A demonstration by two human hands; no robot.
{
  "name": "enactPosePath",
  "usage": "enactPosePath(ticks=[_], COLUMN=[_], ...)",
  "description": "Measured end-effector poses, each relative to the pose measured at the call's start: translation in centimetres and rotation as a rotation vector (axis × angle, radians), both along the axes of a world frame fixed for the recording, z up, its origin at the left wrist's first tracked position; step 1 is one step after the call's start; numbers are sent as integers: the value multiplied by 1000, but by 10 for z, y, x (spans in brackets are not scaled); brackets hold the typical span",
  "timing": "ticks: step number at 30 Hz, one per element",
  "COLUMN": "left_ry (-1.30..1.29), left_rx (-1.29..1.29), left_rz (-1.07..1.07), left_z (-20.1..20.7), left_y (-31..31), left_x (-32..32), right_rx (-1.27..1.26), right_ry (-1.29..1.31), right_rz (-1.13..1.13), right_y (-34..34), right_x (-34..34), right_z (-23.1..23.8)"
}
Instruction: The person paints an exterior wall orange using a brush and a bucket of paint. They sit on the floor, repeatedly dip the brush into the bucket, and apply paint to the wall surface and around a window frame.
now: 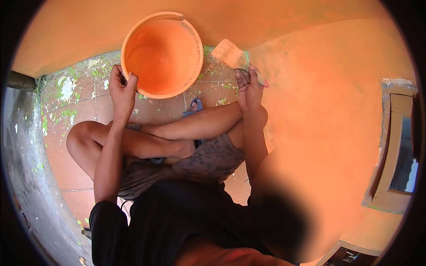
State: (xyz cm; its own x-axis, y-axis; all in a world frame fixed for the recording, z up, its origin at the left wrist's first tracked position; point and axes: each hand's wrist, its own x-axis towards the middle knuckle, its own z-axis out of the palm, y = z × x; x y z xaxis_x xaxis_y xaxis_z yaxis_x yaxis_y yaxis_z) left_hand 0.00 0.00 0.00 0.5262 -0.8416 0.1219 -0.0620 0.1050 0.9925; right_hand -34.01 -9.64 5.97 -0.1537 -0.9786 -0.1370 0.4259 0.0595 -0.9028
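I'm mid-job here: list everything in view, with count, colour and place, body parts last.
Bucket: one, orange, rim broken, upper middle
Brush: one, orange-coated bristles, right of bucket
Floor tiles: several, reddish-brown with white and green specks, middle and left
Walls: two, orange, top and right
Stained surface: one, grey, far left
Bar: one, dark, upper left edge
Window-like frame: one, brown around dark glass, right edge
Opening: one, dark, bottom right
Sandals: count unclear, blue-grey, below bucket in the picture
Shorts: one pair, dark patterned, lower middle
Shirt: one, black, bottom middle
Legs: two, bare, crossed, middle
Left hand: one, bare, fingers on bucket's rim
Right hand: one, bare, holding brush
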Motion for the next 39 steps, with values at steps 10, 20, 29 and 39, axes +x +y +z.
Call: enactPosePath(ticks=[10,20,29,39], left_ry=[177,110,99,238], left_rx=[40,121,171,119], left_rz=[117,151,240,97], left_z=[5,6,11,11], left_y=[2,0,-9,0], left_x=[10,12,9,12], right_rx=[-199,-378,-283,-463], right_ry=[595,1758,2014,2310], right_rz=[-366,83,95,-244], right_y=[-114,-186,-231,-221], right_x=[-129,-135,-139,-131], right_z=[38,-56,-68,177])
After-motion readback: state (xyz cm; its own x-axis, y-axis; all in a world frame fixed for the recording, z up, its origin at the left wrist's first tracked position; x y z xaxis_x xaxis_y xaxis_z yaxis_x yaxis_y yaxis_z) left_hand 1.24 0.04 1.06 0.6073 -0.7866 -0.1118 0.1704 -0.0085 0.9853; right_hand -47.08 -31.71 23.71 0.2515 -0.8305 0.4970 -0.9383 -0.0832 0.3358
